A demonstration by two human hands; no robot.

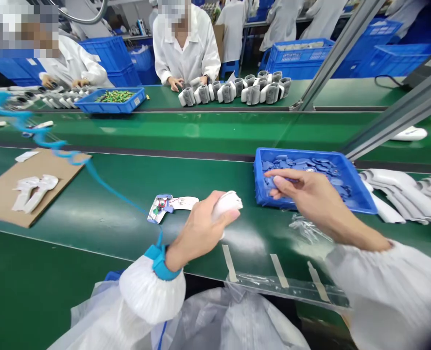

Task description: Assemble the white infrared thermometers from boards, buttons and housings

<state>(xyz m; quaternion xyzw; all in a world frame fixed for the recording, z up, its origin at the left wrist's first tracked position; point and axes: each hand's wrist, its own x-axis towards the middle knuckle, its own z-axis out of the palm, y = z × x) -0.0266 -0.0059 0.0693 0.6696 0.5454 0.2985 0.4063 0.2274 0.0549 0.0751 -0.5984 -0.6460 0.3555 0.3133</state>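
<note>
Left hand (pixel 195 233) gripping white plastic shell (pixel 228 203); right hand (pixel 304 194) spread, apparently touching blue parts (pixel 312 164) in tray (pixel 295 151).

The room is a factory floor, laid out in long parallel rows of green-topped desks (pixel 208 177), with a second belt-like desk (pixel 215 129) and a third (pixel 157 102) running beyond it. Grey aluminium frame rails (pixel 337 53) cross diagonally at the right. Behind the far row, co-workers in white gowns (pixel 186 48) sit among stacked blue plastic crates (pixel 109 56) and a blue stool (pixel 230 70). Bright, even overhead light leaves pale glare streaks along the green surfaces.
</note>
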